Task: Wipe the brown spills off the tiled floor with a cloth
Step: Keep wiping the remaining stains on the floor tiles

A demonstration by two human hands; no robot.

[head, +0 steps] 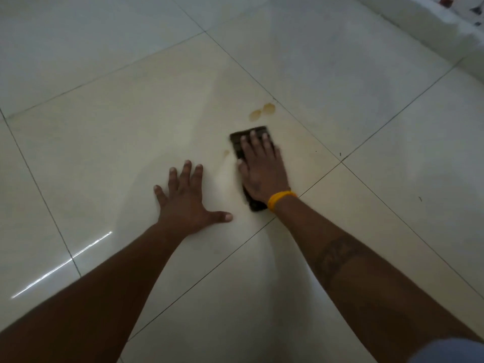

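A dark folded cloth (237,142) lies flat on the cream tiled floor (117,121). My right hand (262,169) presses down on it, fingers stretched over its far end; a yellow band sits on that wrist. Just beyond the cloth are two joined brown spills (262,111). A small faint brown spot (226,152) lies left of the cloth. My left hand (187,196) rests flat on the tile with fingers spread, holding nothing, a short way left of the cloth.
A white raised ledge or wall base (429,24) runs along the top right. Dark grout lines cross the floor. A bright light streak (62,265) reflects on the tile at the left.
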